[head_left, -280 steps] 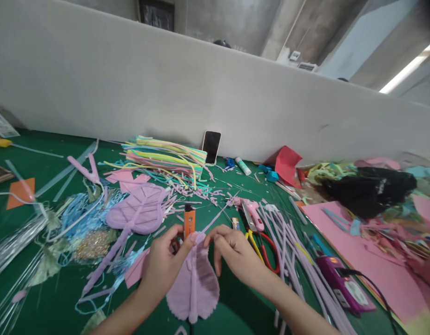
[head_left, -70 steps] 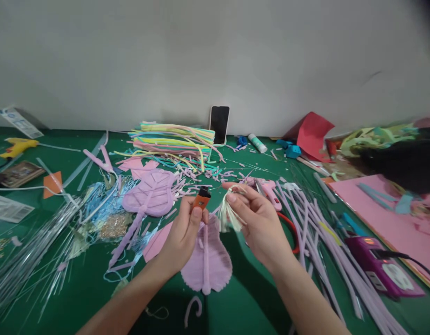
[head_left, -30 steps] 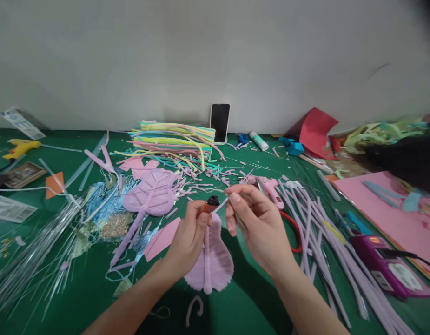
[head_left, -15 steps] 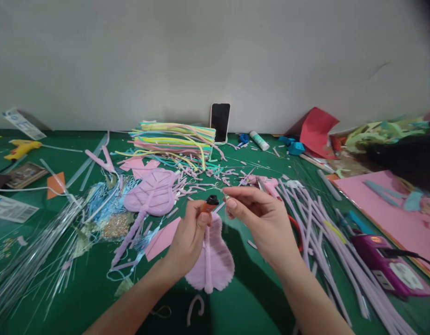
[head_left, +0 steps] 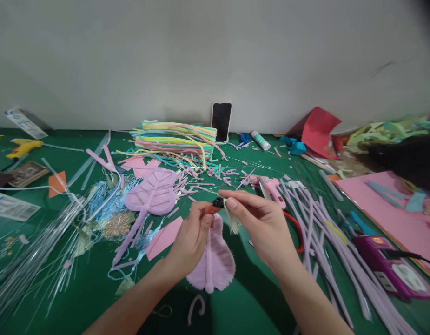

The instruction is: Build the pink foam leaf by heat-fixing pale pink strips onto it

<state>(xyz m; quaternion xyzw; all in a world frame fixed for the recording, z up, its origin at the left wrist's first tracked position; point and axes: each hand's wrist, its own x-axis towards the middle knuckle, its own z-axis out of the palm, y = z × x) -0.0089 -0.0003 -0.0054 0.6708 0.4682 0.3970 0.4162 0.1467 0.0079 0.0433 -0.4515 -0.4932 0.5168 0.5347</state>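
My left hand [head_left: 192,232] is closed around an orange lighter [head_left: 209,209], its black top tilted to the right. Between thumb and forefinger my right hand [head_left: 258,221] pinches a small pale tassel [head_left: 233,221], whose strands hang below the fingertips. The lighter's top is right beside the tassel's upper end; I cannot tell whether they touch, and no flame shows. Under my hands lies a lilac leaf-shaped piece [head_left: 216,260] with a scalloped edge, partly covered by my left hand. A second lilac leaf [head_left: 154,188] with a stem rests further left.
Coloured pipe cleaners [head_left: 176,142] are stacked at the back, by a propped phone [head_left: 221,122]. Red-handled scissors [head_left: 296,235] and a pink glue gun [head_left: 270,186] lie right of centre. Lilac stems [head_left: 335,251] and a purple power strip [head_left: 389,265] are at right, wires [head_left: 40,251] at left.
The lighter has tipped over to the right and its top is now against or close to the tassel's end. The tassel's strands now hang in view below my right fingers.
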